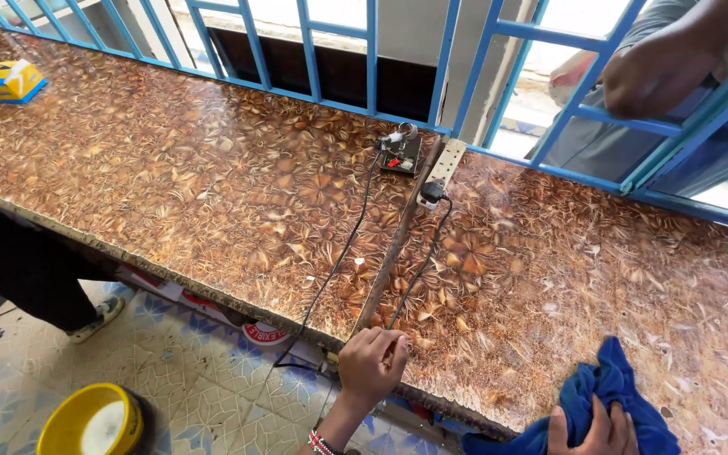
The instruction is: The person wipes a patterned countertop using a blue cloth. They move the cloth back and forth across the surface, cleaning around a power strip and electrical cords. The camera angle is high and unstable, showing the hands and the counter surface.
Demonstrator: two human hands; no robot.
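My left hand (371,364) rests at the front edge of the brown patterned counter (212,185), fingers curled around a black cable (419,270). That cable runs up to a plug in a white power strip (444,168). A second black cable (339,253) leads to a small black device (400,153) near the blue bars. My right hand (593,430) presses on a crumpled blue cloth (604,396) at the counter's near right.
Blue metal bars (372,50) line the far side; another person's arm (667,59) leans on them at the upper right. A yellow box (0,80) lies far left. A yellow bucket (94,421) and someone's leg (35,278) are on the tiled floor.
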